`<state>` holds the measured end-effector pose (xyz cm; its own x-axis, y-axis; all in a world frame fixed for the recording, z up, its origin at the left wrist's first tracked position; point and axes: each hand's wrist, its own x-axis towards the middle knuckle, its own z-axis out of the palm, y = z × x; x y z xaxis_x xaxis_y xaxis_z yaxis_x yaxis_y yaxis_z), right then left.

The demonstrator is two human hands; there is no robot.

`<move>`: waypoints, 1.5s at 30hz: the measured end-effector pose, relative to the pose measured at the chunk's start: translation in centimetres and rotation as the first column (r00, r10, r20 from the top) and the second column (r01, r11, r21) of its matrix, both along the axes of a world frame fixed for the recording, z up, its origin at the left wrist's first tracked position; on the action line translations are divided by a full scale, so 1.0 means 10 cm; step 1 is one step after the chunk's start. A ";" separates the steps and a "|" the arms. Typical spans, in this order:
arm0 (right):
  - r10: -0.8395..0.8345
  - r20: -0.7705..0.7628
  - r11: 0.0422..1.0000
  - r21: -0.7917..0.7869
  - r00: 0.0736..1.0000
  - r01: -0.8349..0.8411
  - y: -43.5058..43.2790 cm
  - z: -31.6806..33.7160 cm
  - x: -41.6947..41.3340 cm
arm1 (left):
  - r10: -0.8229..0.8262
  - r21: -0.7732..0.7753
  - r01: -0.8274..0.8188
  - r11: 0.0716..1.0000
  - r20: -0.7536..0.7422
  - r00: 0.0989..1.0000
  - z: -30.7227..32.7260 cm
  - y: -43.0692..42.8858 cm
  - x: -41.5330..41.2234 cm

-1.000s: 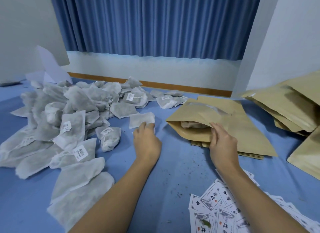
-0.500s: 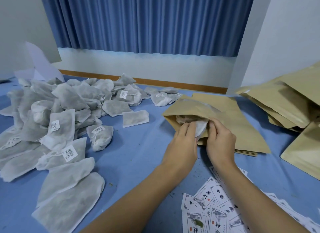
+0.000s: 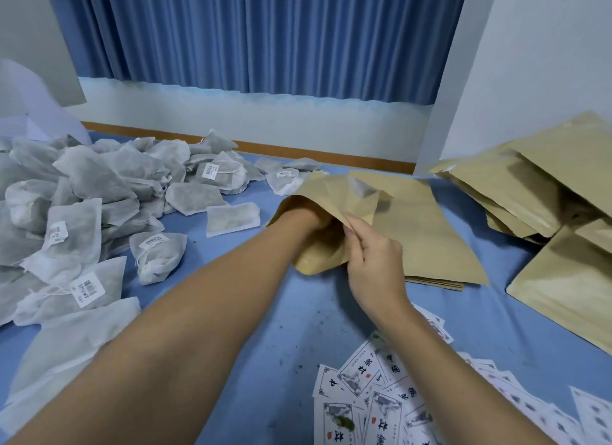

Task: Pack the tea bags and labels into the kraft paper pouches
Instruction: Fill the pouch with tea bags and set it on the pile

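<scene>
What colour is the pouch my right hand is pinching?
Plain tan kraft brown; the pouch, pinched by the right hand, shows best in the head view.

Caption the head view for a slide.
Left hand buried in a paper pouch, right hand pinching its rim; tea bags heaped at left, labels nearest the camera.

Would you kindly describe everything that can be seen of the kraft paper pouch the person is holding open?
The pouch is tan kraft paper, creased, its mouth open toward the person and its lower side bulging. It lies partly over a stack of flat pouches on the blue cloth. The right hand pinches the mouth's upper edge; the left hand sits inside up to the wrist, fingers hidden. Its contents cannot be seen.
</scene>
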<state>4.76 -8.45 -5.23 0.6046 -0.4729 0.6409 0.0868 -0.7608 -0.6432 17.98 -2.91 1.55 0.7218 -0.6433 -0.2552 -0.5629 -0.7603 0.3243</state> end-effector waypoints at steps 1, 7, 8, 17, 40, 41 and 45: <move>-0.022 -0.004 1.000 -0.005 1.000 0.022 -0.03 0.01 0.00 | -0.012 -0.001 0.012 1.000 0.036 0.999 0.02 -0.07 -0.04; -0.197 0.030 0.980 0.027 0.980 0.197 -0.33 0.13 -0.06 | -0.074 -0.463 0.210 0.861 0.295 0.953 -0.37 -0.33 -0.38; -0.229 0.038 0.973 0.040 0.973 0.227 -0.39 0.14 -0.08 | -0.060 -0.544 0.252 0.800 0.346 0.936 -0.44 -0.26 -0.42; -0.234 0.076 0.949 0.235 0.969 0.211 -0.48 0.42 -0.13 | -0.125 -0.759 -0.501 0.415 -0.593 0.795 -0.75 0.23 -1.10; 0.082 0.127 0.571 0.807 0.989 -0.151 -0.61 -0.17 -0.86 | -0.478 -0.474 -0.855 0.211 -0.813 0.333 -0.80 0.01 -1.06; 0.102 0.199 0.539 0.812 0.975 -0.222 -0.61 -0.16 -0.87 | -0.512 -0.470 -0.857 0.211 -0.800 0.312 -0.80 0.03 -1.07; 0.207 0.254 0.526 0.785 0.945 -0.326 -0.59 -0.12 -0.88 | -0.495 -0.547 -0.795 0.264 -0.784 0.375 -0.81 0.02 -1.15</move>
